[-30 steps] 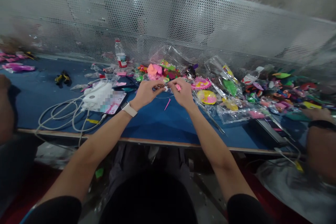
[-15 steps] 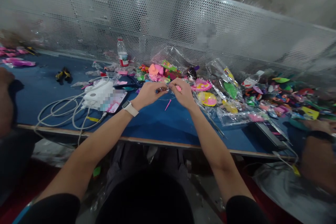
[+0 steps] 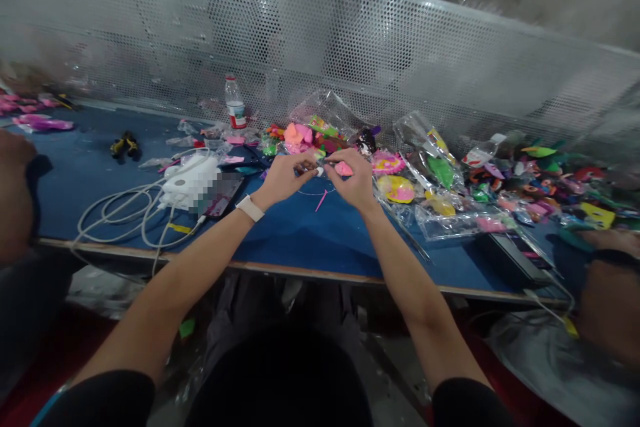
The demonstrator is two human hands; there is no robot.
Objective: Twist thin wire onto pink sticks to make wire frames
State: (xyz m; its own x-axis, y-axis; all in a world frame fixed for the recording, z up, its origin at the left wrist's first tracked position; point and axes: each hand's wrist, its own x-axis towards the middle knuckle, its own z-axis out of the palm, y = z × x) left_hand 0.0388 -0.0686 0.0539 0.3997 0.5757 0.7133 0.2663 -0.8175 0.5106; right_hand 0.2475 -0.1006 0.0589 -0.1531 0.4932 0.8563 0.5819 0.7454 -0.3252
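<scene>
My left hand [image 3: 284,178] and my right hand [image 3: 353,181] meet fingertip to fingertip above the blue table [image 3: 300,233]. My right hand is closed on a small pink piece [image 3: 343,168]. My left hand pinches a tiny pale bit [image 3: 319,171] that touches the pink piece; I cannot make out what it is. A pink spike [image 3: 321,200] lies on the table just below the hands. A pale watch [image 3: 249,207] sits on my left wrist.
Bagged colourful toy parts [image 3: 440,173] are heaped from the middle to the right. A white charger with coiled cable [image 3: 187,181], a phone, a water bottle [image 3: 234,103] and a perforated metal screen [image 3: 350,60] are behind. Other people's arms [image 3: 15,193] show at both edges.
My hands have stayed together, shifting slightly up and away. The pink piece now shows more plainly between my right fingers.
</scene>
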